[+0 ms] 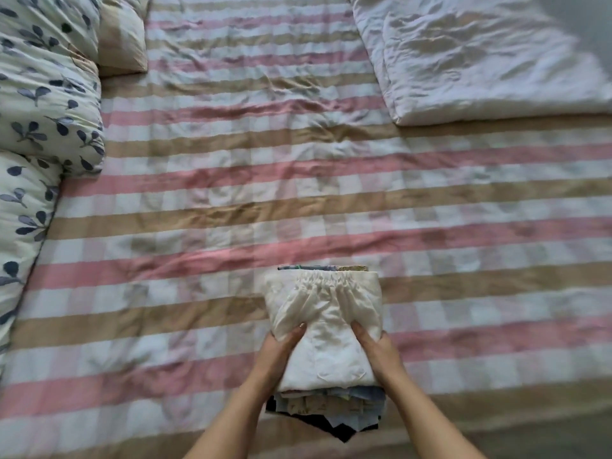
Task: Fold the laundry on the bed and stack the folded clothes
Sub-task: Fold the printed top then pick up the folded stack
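Two hands are clamping the stack (331, 403) of folded clothes: left hand (281, 354) and right hand (379, 354) are each pressing a thumb onto the white garment (326, 319) on top, fingers curling down the sides, out of sight. Lower layers are peeking out, hard to tell apart. Beyond the stack, striped bedspread (231, 200) is lying open; the bed's edge is running just this side.

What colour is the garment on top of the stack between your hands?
The top garment is plain off-white with a gathered waistband, clearest in the head view.
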